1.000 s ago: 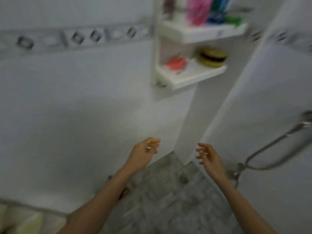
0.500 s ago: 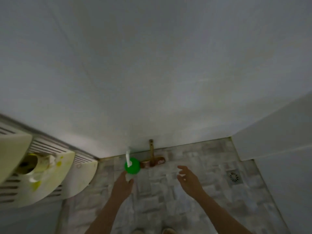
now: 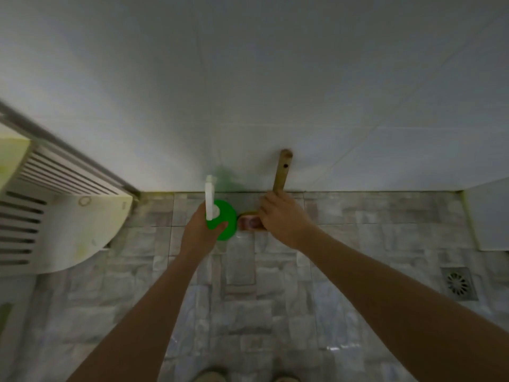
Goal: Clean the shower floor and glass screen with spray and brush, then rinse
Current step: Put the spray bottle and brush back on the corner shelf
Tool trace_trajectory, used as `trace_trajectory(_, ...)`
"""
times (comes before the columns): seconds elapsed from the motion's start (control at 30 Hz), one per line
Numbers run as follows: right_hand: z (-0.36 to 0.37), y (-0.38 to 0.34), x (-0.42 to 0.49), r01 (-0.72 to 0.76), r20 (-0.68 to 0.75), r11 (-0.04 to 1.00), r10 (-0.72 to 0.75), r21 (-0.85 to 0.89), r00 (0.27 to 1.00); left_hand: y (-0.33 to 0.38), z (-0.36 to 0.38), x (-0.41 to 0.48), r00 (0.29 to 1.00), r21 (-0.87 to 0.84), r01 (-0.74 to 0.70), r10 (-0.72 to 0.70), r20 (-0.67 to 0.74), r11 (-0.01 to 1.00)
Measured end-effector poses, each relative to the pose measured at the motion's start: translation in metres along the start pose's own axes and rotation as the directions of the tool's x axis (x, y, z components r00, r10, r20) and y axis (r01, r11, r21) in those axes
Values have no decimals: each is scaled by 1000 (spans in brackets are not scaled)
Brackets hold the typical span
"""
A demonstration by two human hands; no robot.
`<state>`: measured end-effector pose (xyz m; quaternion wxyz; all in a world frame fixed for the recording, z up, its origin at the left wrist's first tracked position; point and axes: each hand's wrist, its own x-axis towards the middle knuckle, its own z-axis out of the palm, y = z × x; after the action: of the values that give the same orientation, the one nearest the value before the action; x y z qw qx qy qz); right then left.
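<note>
**spray and brush taken in hand at the foot of the wall**

the green plastic spray bottle [image 3: 224, 226] is found close against the foot of the white tiled wall [image 3: 248, 92], on or just above the grey stone-patterned tile floor [image 3: 248, 299]; which of the two cannot be told. its body is gripped by the left hand [image 3: 202, 230], with fingers curled round it below the white trigger head.

just to the right along the wall, the wooden-handled scrubbing brush [image 3: 282, 172] is leaned with its handle tip against the wall and its reddish head down by the floor, almost touching the bottle. the lower handle is covered by the right hand [image 3: 281, 219], whose fingers are curled over it. how firmly it is clasped is hidden by the back of the hand.

a square metal floor drain [image 3: 458, 283] is set well to the right and further out from the wall.

the step in hand is judged to be the gathering of tools, with spraying not yet begun. next, both are likely to be lifted clear of the wall. a finger must be shifted up to the trigger and the nozzle turned towards the floor. the brush should be drawn away without the bottle being knocked.
</note>
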<state>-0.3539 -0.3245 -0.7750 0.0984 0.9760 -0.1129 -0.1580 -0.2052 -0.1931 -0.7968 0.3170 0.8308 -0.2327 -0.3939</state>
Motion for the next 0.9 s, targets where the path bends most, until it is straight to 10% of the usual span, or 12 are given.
trace_trajectory(0.2, 12, 14, 25, 174, 309, 925, -66, -338, 949, -15, 6, 19, 993, 26, -51, 53, -101, 998)
trace_trajectory(0.43, -7, 25, 26, 80, 345, 913, 69, -399, 936, -12, -12, 6, 994, -24, -58, 55, -99, 998)
trace_trajectory(0.9, -197, -29, -82, -354, 75, 919, 346, 172, 935, 82, -184, -207, 957, -211, -50, -14, -291, 976)
